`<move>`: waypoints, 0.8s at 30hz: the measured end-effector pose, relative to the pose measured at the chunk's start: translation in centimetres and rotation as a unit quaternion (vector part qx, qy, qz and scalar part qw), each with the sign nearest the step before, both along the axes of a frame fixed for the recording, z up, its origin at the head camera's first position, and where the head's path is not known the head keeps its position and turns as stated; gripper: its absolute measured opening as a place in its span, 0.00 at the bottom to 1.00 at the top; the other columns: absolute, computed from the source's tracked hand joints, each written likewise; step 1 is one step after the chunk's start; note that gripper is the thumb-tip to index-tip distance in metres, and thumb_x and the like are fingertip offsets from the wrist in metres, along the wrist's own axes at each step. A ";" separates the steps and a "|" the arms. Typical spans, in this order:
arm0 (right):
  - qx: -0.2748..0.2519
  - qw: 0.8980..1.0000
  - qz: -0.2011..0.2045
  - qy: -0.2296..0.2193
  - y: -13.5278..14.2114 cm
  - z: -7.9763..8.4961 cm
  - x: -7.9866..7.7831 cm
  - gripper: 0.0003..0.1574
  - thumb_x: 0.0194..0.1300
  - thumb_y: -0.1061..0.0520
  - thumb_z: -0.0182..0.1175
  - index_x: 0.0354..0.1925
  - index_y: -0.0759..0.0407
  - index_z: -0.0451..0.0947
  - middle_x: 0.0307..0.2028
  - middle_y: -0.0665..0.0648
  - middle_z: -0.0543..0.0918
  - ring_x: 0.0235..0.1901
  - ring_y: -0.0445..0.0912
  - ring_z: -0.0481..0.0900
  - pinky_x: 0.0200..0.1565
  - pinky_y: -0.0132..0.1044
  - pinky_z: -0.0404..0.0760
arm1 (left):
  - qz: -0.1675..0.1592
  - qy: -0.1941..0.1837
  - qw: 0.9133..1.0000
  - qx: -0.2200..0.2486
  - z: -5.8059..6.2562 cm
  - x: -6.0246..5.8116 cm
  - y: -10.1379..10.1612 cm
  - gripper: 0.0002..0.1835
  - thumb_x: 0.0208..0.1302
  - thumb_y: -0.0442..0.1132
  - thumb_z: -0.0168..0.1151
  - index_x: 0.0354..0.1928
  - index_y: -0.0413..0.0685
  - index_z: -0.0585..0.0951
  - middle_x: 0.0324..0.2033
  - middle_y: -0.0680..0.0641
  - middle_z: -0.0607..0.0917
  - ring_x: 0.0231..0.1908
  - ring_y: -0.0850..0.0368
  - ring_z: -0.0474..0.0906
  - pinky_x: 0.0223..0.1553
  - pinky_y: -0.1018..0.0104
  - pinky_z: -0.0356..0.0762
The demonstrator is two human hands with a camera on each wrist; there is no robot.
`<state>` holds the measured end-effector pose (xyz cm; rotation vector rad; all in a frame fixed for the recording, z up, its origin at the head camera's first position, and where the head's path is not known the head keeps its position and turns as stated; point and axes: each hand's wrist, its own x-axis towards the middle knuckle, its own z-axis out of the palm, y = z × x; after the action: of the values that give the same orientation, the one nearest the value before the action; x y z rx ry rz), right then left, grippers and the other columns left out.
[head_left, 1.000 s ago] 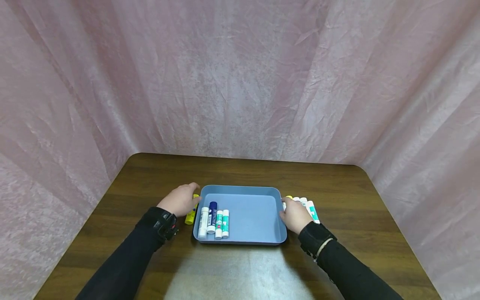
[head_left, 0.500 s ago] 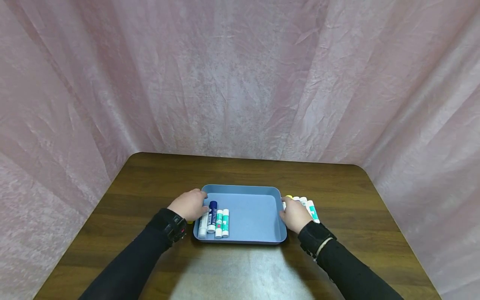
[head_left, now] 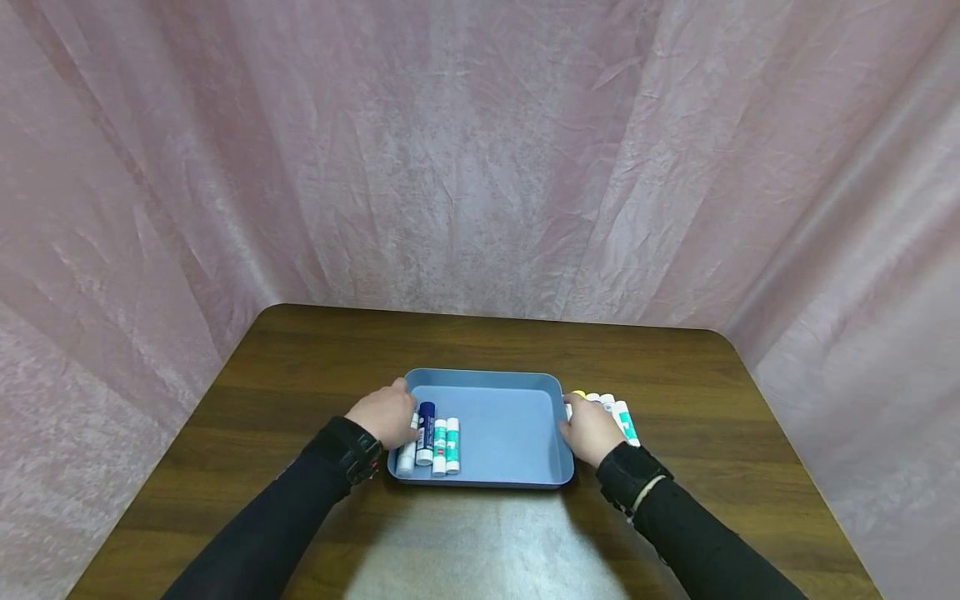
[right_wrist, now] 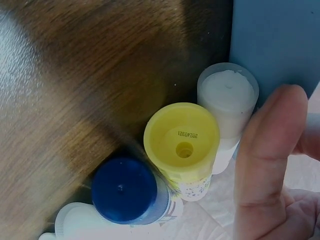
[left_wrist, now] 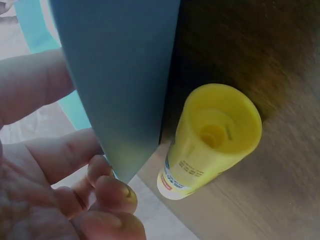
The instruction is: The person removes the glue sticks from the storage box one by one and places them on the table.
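A blue tray (head_left: 502, 429) holds several glue sticks along its left side: a white one (head_left: 406, 463), a dark blue-capped one (head_left: 426, 433), and two white-and-green ones (head_left: 439, 450). My left hand (head_left: 384, 415) grips the tray's left rim, partly covering the white stick; the left wrist view has fingers reaching over the wall and others curled outside it. On the opposite rim, my right hand (head_left: 592, 429) holds the tray, one finger (right_wrist: 272, 145) against its outer wall. A yellow glue stick (left_wrist: 220, 140) lies just outside the left wall, hidden from the head view.
More glue sticks lie right of the tray, partly behind my right hand: white-and-green (head_left: 627, 425), yellow (right_wrist: 182, 145), blue-capped (right_wrist: 125, 190) and clear-capped (right_wrist: 227, 95). The brown wooden table (head_left: 480, 542) ends at a pink curtain (head_left: 480, 167).
My left hand has moved right from beside the yellow glue stick onto the tray's left rim. The sticks in the tray have shifted slightly right. My right hand has stayed put.
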<state>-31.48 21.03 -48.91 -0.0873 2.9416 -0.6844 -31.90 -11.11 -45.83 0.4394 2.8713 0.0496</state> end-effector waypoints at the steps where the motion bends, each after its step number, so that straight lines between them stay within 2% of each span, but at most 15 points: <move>1: 0.000 1.000 0.000 0.000 0.0 0.0 0.0 0.28 0.68 0.61 0.64 0.62 0.72 0.74 0.27 0.58 0.84 0.25 0.47 0.78 0.28 0.37 0.78 | -0.001 0.000 1.000 -0.002 0.0 0.0 0.0 0.26 0.62 0.51 0.72 0.52 0.37 0.85 0.49 0.38 0.78 0.39 0.51 0.79 0.49 0.51 0.85; 7: -0.005 1.000 -0.007 -0.005 -0.1 -0.1 -0.1 0.28 0.68 0.61 0.63 0.63 0.72 0.74 0.29 0.58 0.85 0.26 0.47 0.79 0.28 0.36 0.77 | -0.012 0.003 1.000 -0.001 -0.2 0.1 0.0 0.25 0.62 0.52 0.72 0.50 0.37 0.86 0.50 0.39 0.79 0.43 0.50 0.78 0.53 0.51 0.83; 17: 0.000 1.000 -0.011 -0.005 -0.1 -0.3 -0.1 0.28 0.68 0.60 0.64 0.63 0.71 0.74 0.31 0.60 0.86 0.26 0.47 0.79 0.29 0.37 0.78 | -0.019 0.014 0.999 0.036 -0.3 0.3 0.3 0.23 0.60 0.48 0.74 0.53 0.41 0.85 0.47 0.42 0.82 0.47 0.50 0.78 0.55 0.50 0.80; 24: -0.001 1.000 -0.013 -0.008 -0.1 -0.4 -0.2 0.29 0.68 0.60 0.64 0.63 0.71 0.74 0.30 0.59 0.85 0.25 0.47 0.79 0.29 0.37 0.78 | 0.007 -0.026 0.998 0.065 -0.3 0.3 0.6 0.22 0.62 0.48 0.73 0.54 0.45 0.82 0.43 0.46 0.86 0.42 0.54 0.80 0.55 0.47 0.81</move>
<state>-31.68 20.93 -49.33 -0.0428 2.9324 -0.6884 -31.56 -10.48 -46.13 0.4362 2.8302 0.2487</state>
